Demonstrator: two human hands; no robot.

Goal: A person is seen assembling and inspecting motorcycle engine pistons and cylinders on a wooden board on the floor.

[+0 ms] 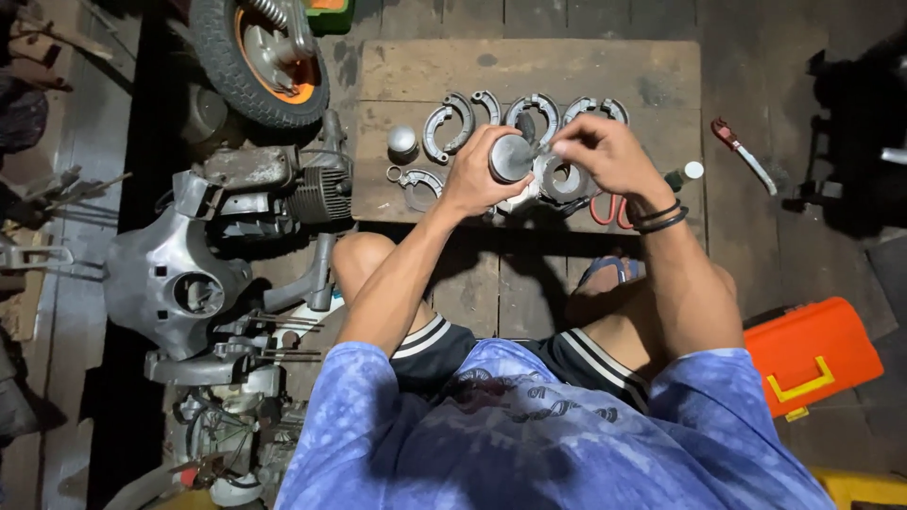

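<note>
Blue tie-dyed shirt [529,434] and black shorts with white stripes [444,345] fill the lower foreground; the person sits with both knees raised. Two bare hands meet above a wooden board [529,66] lying on the floor. Left hand [477,170]: fingers curled closed around one round metal piston [511,157], its flat grey crown facing the camera. Right hand [600,151]: thumb and forefinger pinched together at the piston's right edge; whether they grip anything small cannot be told. Two black bands [661,217] circle the right wrist.

On the board, behind the hands: four curved brake shoes [449,127] in a row, partly hidden by the hands; one small domed metal part [402,142]; one ringed bracket [416,179]; one pale ring-shaped part [565,179] beneath the right hand; red-handled scissors [605,210], partly covered.

Right of the board: one red-handled tool [744,151] on the floor, and one orange toolbox with a yellow latch [812,354] beside the right thigh. Left: one wheel with an orange rim [260,57], one finned engine [293,189], one grey body cover [175,279].
</note>
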